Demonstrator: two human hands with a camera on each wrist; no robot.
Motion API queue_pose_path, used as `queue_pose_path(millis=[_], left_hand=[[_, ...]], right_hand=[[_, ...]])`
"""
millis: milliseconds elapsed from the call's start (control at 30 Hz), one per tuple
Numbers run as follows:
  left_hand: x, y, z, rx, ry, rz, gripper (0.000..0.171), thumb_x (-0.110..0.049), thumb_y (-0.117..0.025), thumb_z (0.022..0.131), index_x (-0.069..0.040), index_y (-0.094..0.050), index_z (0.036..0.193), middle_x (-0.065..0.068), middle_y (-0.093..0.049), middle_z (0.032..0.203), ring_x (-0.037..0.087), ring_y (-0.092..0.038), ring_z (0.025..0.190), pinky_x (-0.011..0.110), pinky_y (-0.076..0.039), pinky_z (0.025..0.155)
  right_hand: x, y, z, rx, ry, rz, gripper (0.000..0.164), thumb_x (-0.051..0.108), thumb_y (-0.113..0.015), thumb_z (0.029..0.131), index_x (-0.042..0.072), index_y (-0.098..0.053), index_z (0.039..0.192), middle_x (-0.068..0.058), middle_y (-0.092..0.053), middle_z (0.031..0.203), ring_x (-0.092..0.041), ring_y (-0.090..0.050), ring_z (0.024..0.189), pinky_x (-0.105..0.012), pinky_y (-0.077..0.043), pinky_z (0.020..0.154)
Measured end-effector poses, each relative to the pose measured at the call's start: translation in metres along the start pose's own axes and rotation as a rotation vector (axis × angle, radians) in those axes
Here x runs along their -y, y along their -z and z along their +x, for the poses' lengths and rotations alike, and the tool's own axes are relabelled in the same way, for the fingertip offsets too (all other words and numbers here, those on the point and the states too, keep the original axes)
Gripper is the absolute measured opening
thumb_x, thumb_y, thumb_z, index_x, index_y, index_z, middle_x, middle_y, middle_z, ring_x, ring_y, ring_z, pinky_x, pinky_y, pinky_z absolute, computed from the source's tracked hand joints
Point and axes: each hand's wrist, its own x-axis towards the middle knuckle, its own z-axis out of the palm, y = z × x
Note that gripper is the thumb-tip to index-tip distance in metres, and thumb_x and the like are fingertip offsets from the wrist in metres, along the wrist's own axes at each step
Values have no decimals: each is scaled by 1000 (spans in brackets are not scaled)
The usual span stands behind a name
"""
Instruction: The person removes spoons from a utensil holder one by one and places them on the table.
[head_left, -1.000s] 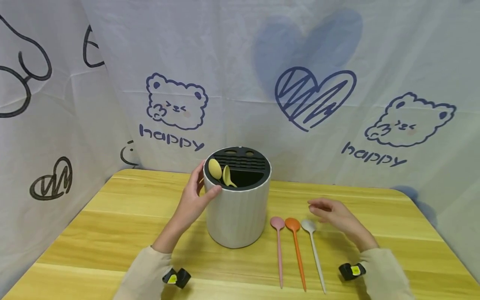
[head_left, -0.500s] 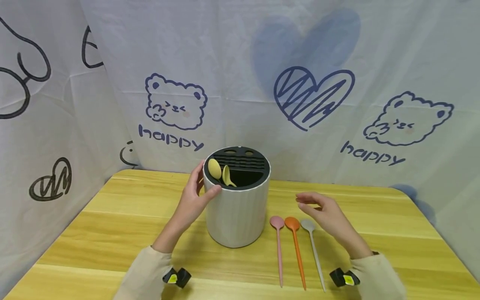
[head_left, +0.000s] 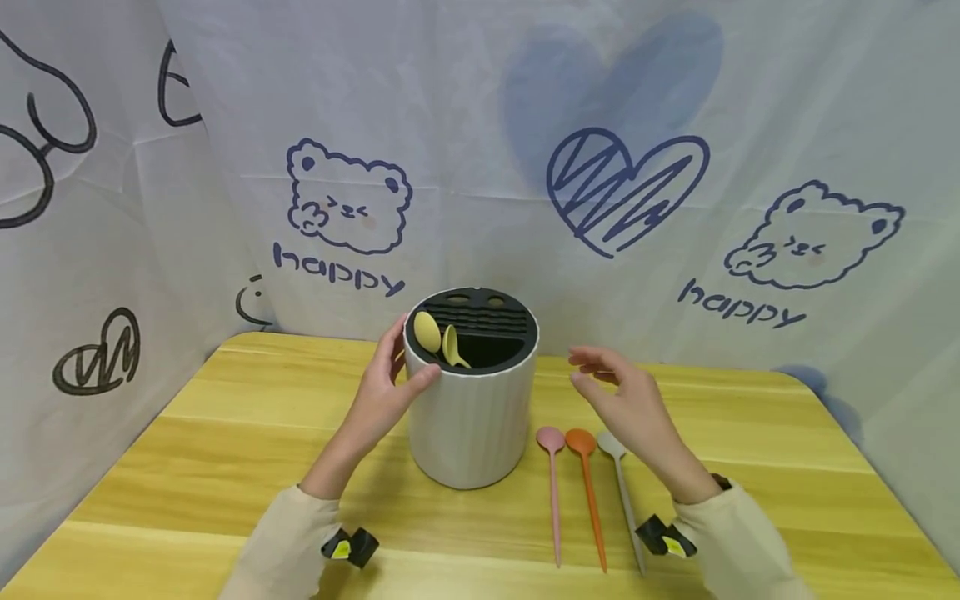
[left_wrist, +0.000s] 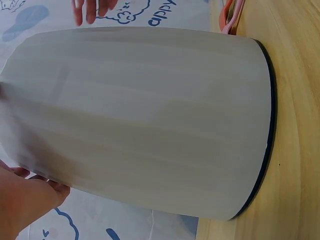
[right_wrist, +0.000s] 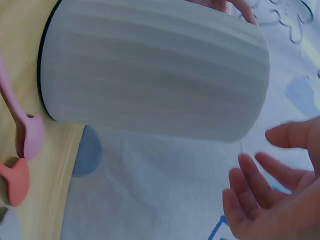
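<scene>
A white ribbed utensil holder [head_left: 471,429] with a black slotted top [head_left: 487,321] stands upright on the table. My left hand [head_left: 378,400] grips its left side near the rim, thumb in front and fingers behind. Two yellow spoons, one with its bowl [head_left: 427,332] facing up front, stick out of the left of the open slot. To the holder's right hovers my right hand [head_left: 626,400], fingers loosely bent around nothing. Below it lie a pink spoon [head_left: 554,492], an orange spoon [head_left: 591,492] and a grey-white spoon [head_left: 626,500], side by side; my right wrist overlaps the last.
The wooden table [head_left: 225,433] has rounded far corners. A white cloth [head_left: 480,125] with bear and heart drawings hangs behind it and along the left side. Each forearm wears a small black camera, the left one [head_left: 351,547] just over the table.
My right hand has moved up and left, from beside the grey-white spoon toward the holder's top. My left hand keeps its grip, and the spoons lie unmoved.
</scene>
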Motion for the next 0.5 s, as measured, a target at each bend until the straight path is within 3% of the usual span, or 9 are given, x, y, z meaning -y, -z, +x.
queue_pose_path(millis=[367,500], left_hand=[[-4,2,1,7,25,-1,82,-20,-64,87,-4,-18,153,15,-20,157,31,-23,142,45,-20,116],[-3,2,0,9,20,-3,82,-20,-64,88,-4,-18,153,15,-20,157,31,-23,142,45,-19,116]], right_hand=[[35,1,24,9,74,-24,30,13,-58,96,5,-65,123,-9,-64,123,-27,-54,119,-49,-42,101],[52,-2,33,28,62,-15,29,15,-60,95,6,-67,122,-8,-65,121,-25,-55,117,-47,-43,101]])
